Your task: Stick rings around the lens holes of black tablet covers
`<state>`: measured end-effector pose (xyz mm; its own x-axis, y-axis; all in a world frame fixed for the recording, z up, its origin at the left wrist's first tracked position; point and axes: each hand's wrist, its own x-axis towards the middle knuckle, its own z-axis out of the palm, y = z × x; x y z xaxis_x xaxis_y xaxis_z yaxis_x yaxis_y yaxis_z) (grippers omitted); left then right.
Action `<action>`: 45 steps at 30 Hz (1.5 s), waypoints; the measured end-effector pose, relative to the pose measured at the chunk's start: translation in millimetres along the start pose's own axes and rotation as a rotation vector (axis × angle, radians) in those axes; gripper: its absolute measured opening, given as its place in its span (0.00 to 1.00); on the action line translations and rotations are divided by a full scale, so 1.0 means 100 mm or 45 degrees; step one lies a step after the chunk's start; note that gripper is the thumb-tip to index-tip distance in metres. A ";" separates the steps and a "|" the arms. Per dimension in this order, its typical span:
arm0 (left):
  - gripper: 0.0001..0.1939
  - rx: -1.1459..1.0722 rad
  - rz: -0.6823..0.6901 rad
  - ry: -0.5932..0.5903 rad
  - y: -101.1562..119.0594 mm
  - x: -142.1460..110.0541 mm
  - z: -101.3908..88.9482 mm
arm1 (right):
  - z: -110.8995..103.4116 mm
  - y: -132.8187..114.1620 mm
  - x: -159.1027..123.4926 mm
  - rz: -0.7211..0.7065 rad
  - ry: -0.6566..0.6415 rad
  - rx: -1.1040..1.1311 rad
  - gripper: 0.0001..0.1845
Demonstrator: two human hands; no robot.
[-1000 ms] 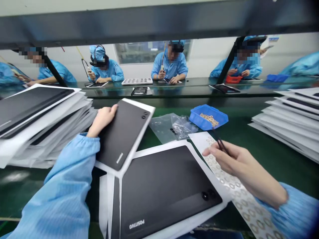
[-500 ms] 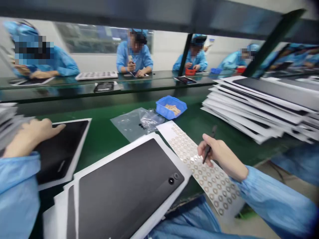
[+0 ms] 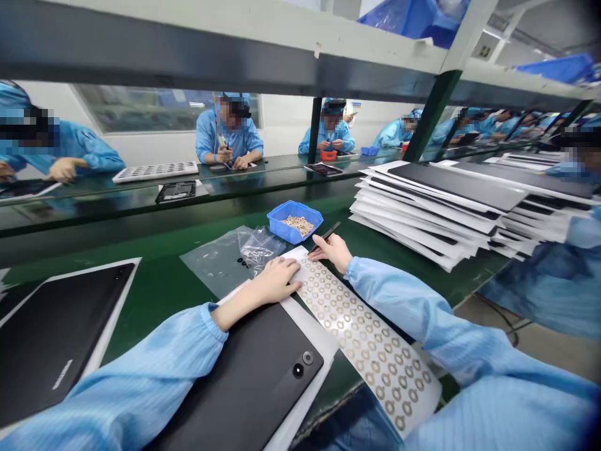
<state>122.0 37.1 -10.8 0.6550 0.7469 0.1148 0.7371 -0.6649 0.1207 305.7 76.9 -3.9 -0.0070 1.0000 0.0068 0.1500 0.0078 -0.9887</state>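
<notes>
My left hand lies flat on the far left end of a white sheet of ring-shaped stickers, fingers stretched out. My right hand grips dark tweezers, with their tip low near the same end of the sheet. Below my left arm lies a dark tablet back cover with two camera rings at its corner, on white sheets. Another dark tablet cover rests at the left on white paper. Whether the tweezers hold a sticker, I cannot tell.
A blue bin with small tan pieces stands behind the sheet, beside a clear plastic bag with small black rings. A tall stack of covers and paper is at the right. Co-workers sit across the bench; a shelf runs overhead.
My left hand has moved right, from the left tablet cover to the sticker sheet. My right hand, still holding the tweezers, has moved to the sheet's far end. The view has shifted.
</notes>
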 end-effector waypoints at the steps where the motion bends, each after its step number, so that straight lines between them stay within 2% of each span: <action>1: 0.18 0.001 -0.005 -0.001 0.00 -0.01 0.00 | 0.02 0.05 0.04 -0.031 0.019 -0.018 0.12; 8: 0.18 0.006 -0.065 -0.019 0.09 -0.04 -0.02 | 0.05 0.27 0.07 -0.231 0.122 -0.183 0.10; 12: 0.19 -0.003 -0.082 -0.035 0.07 -0.03 0.00 | 0.06 0.29 0.06 -0.281 0.162 -0.228 0.10; 17: 0.18 0.013 -0.085 -0.027 0.06 -0.02 0.01 | 0.08 0.31 0.10 -0.302 0.127 -0.198 0.10; 21: 0.18 0.029 -0.081 -0.007 0.06 -0.03 0.02 | 0.05 0.18 0.06 -0.272 0.068 -0.099 0.13; 23: 0.17 0.026 -0.081 0.004 0.05 -0.03 0.04 | 0.00 0.04 -0.11 -0.253 0.006 -0.043 0.17; 25: 0.17 0.014 -0.092 0.020 0.05 -0.01 0.04 | -0.04 -0.10 -0.39 -0.220 -0.107 0.004 0.20; 27: 0.18 -0.005 -0.106 0.051 0.05 0.01 0.03 | -0.06 -0.21 -0.75 -0.141 -0.314 0.073 0.22; 29: 0.19 -0.026 -0.102 0.107 0.08 0.00 -0.04 | -0.05 -0.23 -1.10 0.024 -0.505 0.146 0.23; 31: 0.18 -0.042 -0.066 0.163 0.15 -0.11 -0.14 | 0.00 -0.15 -1.37 0.160 -0.574 0.219 0.23; 33: 0.15 -0.099 0.002 0.191 0.29 -0.35 -0.25 | 0.06 0.00 -1.51 0.196 -0.548 0.297 0.21; 35: 0.14 -0.249 0.072 0.192 0.46 -0.71 -0.32 | 0.11 0.15 -1.55 0.163 -0.498 0.385 0.20; 37: 0.14 -0.372 0.055 0.164 0.62 -1.08 -0.34 | 0.13 0.25 -1.54 0.126 -0.472 0.447 0.18; 39: 0.15 -0.346 0.101 0.097 0.73 -1.35 -0.32 | 0.14 0.27 -1.53 0.112 -0.484 0.457 0.17; 41: 0.15 -0.267 0.184 0.043 0.79 -1.46 -0.30 | 0.12 0.25 -1.53 0.115 -0.498 0.445 0.16; 45: 0.17 -0.194 0.257 0.000 0.79 -1.41 -0.27 | 0.11 0.20 -1.55 0.118 -0.496 0.439 0.17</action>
<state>83.6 -121.3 8.8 0.7865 0.5987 0.1517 0.5577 -0.7939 0.2423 299.1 -78.1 -26.4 -0.3857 0.9196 -0.0745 -0.1659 -0.1485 -0.9749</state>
